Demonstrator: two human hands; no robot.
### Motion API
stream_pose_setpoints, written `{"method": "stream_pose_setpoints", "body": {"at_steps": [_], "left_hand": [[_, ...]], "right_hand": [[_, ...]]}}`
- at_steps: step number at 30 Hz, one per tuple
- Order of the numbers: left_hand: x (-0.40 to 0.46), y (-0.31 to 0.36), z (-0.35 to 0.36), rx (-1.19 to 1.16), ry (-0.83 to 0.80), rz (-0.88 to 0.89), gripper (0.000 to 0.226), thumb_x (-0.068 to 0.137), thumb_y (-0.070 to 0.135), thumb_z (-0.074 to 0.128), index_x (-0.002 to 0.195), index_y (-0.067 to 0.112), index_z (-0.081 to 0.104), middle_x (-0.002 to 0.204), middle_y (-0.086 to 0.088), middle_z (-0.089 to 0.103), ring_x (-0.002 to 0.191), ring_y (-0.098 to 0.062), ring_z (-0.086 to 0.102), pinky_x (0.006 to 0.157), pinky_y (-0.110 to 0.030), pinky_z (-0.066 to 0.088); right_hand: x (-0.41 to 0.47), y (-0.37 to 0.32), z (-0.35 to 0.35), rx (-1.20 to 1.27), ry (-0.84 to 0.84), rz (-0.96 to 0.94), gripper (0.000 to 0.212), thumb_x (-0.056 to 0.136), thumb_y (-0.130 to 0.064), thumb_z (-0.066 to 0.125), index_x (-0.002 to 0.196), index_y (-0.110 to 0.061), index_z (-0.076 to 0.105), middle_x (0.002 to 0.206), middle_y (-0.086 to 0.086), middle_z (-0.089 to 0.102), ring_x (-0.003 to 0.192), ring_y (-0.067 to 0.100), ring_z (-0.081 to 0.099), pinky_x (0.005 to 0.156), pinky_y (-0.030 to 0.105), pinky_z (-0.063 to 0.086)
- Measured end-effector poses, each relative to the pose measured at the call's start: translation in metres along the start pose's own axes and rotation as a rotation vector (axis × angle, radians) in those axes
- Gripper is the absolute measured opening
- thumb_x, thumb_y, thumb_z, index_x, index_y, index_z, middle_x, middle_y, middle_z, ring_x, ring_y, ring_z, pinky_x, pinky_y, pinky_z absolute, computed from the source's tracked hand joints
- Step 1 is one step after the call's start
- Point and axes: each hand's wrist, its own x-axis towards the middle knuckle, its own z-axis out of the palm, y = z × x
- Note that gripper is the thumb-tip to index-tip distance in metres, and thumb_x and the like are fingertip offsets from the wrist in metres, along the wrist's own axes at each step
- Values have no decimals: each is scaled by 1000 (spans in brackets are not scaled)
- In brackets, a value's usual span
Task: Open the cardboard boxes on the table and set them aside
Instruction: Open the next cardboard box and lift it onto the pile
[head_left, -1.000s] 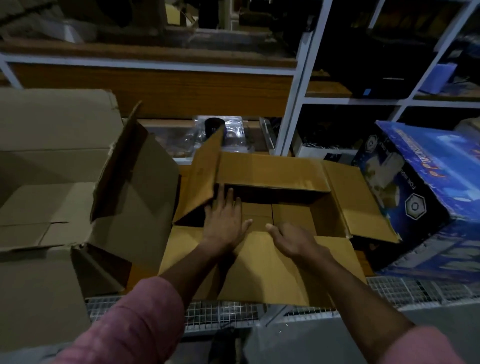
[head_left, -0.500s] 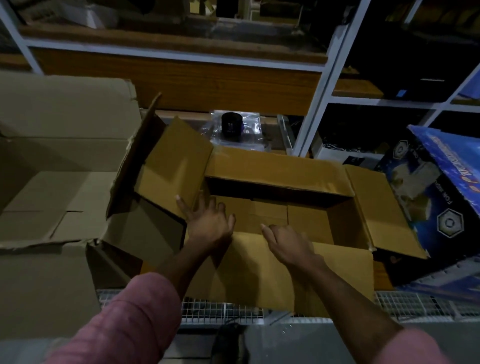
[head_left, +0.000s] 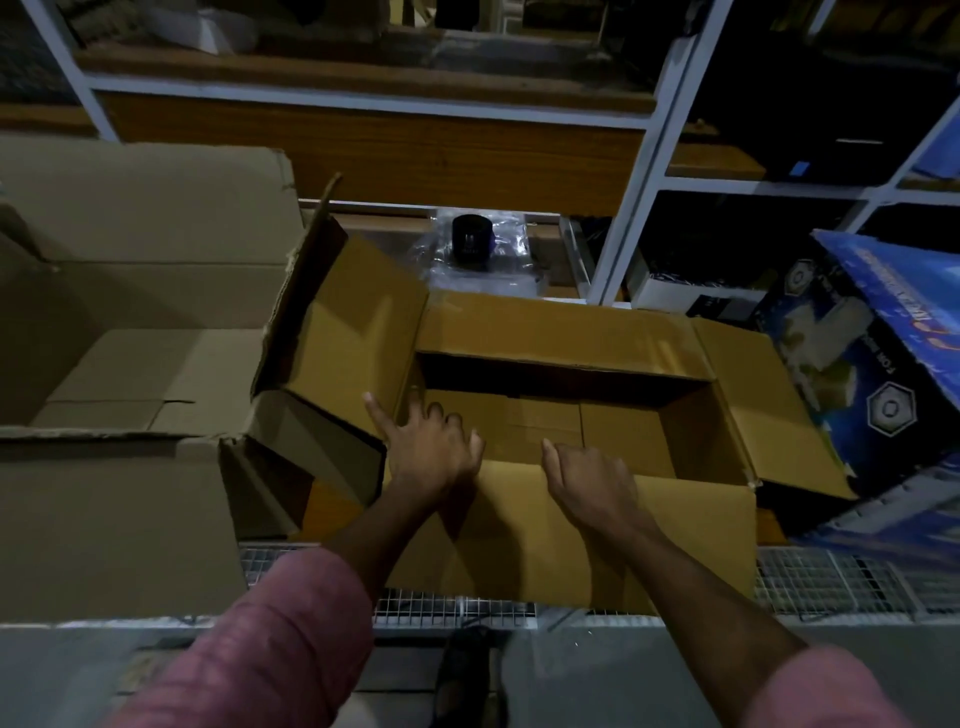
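Observation:
A yellow-brown cardboard box (head_left: 561, 343) stands open in the middle, all its flaps folded outward and its inside bare. My left hand (head_left: 428, 449) rests at the box's near left corner, fingers spread against the left flap (head_left: 358, 332) and the near rim. My right hand (head_left: 589, 480) lies on the near flap (head_left: 675, 540), its fingers curled over the flap's fold into the box. A larger grey-brown cardboard box (head_left: 130, 312) sits open at the left, touching the left flap.
A blue printed box (head_left: 883, 374) leans at the right against the open box's right flap. Behind are white shelf posts (head_left: 639, 171), a wooden board and a black cylinder (head_left: 471, 241) on clear plastic. The boxes stand on a wire mesh surface (head_left: 831, 582).
The left flap has swung from upright down toward the left under my left hand. My right hand stays on the near flap. The view shifted slightly left.

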Motion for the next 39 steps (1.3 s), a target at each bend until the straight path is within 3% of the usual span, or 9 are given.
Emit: {"method": "stream_pose_setpoints", "body": {"at_steps": [9, 13, 17, 19, 21, 23, 25, 31, 39], "left_hand": [[-17, 2, -5, 1, 42, 15, 49, 100, 45, 27, 126, 17, 58, 133, -6, 59, 143, -33, 30, 104, -82, -7], [0, 12, -3, 17, 11, 156, 48, 100, 43, 33, 135, 16, 53, 142, -9, 54, 144, -34, 31, 114, -75, 2], [27, 34, 1, -102, -79, 255, 53, 100, 42, 41, 145, 15, 43, 155, -13, 39, 145, -33, 29, 119, -57, 23], [43, 44, 5, -135, -124, 280, 58, 100, 41, 44, 149, 12, 36, 161, -14, 28, 148, -35, 23, 120, -55, 22], [58, 51, 11, -170, -178, 275, 68, 99, 41, 45, 155, 9, 24, 166, -14, 14, 153, -36, 10, 121, -56, 17], [72, 55, 16, -215, -164, 268, 75, 100, 41, 45, 159, 9, 11, 168, -14, 2, 155, -36, -2, 123, -57, 11], [85, 58, 18, -255, -69, 262, 80, 102, 43, 43, 161, 10, 2, 169, -15, -9, 154, -35, -12, 124, -56, 3], [144, 72, 6, -292, 135, 151, 87, 98, 50, 47, 161, 13, 0, 166, -14, -22, 152, -36, -21, 121, -57, -5], [221, 76, 14, -185, 234, 107, 96, 84, 64, 40, 161, 27, -4, 168, -6, -20, 153, -39, -16, 115, -69, -1]], "right_hand": [[-2, 4, -6, 196, -50, 34, 37, 107, -42, 36, 88, -25, 63, 78, -5, 61, 72, 12, 59, 76, 42, 57], [20, 9, -10, 230, -146, 76, 24, 104, -34, 46, 110, -22, 65, 99, -2, 67, 90, 14, 63, 83, 42, 57], [50, 13, -8, 237, -287, 106, 29, 104, -25, 47, 127, -17, 62, 123, 7, 67, 109, 23, 62, 95, 45, 54], [65, 16, -7, 228, -354, 105, 38, 104, -24, 47, 138, -11, 54, 137, 12, 60, 122, 29, 58, 102, 46, 50], [81, 22, -4, 199, -389, 70, 55, 104, -29, 47, 153, -10, 33, 158, 17, 36, 141, 34, 41, 112, 44, 41], [94, 26, -6, 212, -330, 29, 81, 100, -37, 50, 161, -20, -1, 169, 8, -1, 152, 34, 17, 119, 46, 30], [108, 28, -13, 258, -197, -7, 92, 98, -38, 55, 159, -30, -14, 168, -1, -17, 154, 32, 4, 122, 49, 24], [173, 31, -49, 213, -57, -20, 98, 99, -35, 59, 157, -35, -20, 159, -15, -38, 153, 25, -22, 121, 57, 12], [229, 48, -33, 144, -96, 23, 84, 101, -37, 52, 161, -28, -6, 165, -14, -25, 151, 33, -25, 115, 70, 4]]}}
